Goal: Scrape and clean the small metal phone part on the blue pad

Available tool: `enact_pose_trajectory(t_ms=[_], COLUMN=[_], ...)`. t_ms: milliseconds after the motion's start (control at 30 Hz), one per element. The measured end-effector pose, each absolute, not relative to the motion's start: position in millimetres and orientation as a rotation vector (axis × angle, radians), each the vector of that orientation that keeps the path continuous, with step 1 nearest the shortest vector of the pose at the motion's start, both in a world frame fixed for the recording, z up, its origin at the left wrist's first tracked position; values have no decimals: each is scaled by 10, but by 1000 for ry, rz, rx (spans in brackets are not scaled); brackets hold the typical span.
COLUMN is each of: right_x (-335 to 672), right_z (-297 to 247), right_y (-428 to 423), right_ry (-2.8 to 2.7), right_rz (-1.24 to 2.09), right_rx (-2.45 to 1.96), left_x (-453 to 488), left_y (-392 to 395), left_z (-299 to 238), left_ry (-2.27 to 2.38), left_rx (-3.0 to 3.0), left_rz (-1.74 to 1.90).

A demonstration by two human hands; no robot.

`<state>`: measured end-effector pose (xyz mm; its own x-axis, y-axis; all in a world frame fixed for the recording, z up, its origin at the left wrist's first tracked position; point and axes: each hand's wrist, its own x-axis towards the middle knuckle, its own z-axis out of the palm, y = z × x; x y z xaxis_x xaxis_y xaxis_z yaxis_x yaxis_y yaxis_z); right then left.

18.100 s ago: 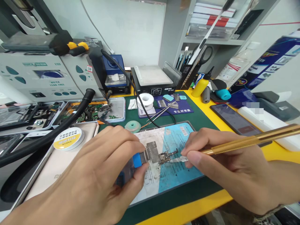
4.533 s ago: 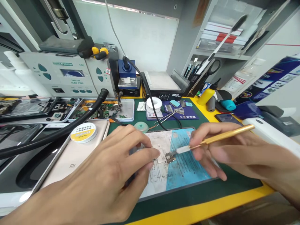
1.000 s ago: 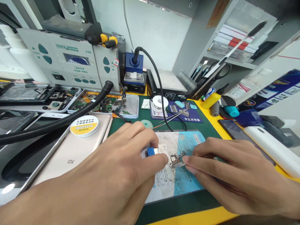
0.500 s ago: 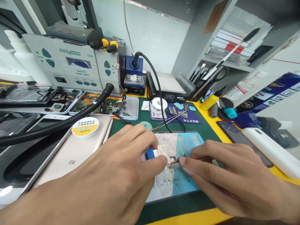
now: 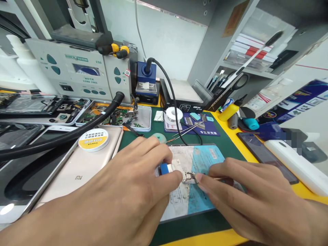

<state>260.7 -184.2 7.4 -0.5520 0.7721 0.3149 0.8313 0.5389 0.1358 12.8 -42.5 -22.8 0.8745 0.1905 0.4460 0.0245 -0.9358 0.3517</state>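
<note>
Apparently adjusting a small board (image 5: 189, 176) between grips, pinching its edge with the right hand (image 5: 246, 191), cupping a blue-tipped piece (image 5: 164, 168) in the left hand (image 5: 140, 167), likely needing steadiness next.

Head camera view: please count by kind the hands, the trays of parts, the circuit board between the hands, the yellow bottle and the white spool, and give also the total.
Hands: 2
Trays of parts: 2
Circuit board between the hands: 1
Yellow bottle: 1
White spool: 1
Total: 7
</note>
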Motion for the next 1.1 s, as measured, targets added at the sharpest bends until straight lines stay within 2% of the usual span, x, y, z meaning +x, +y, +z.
enact_pose_trajectory(t_ms=[600, 1100], right_x=[2594, 2577], right_z=[61, 87], right_y=[-1855, -1821], right_ry=[-2548, -2166], right_rz=[-449, 35], right_rx=[-1365, -1602], left_x=[135, 111], left_y=[-409, -438], left_z=[-227, -263], left_ry=[140, 221], left_rx=[2699, 2646], left_rz=[681, 905])
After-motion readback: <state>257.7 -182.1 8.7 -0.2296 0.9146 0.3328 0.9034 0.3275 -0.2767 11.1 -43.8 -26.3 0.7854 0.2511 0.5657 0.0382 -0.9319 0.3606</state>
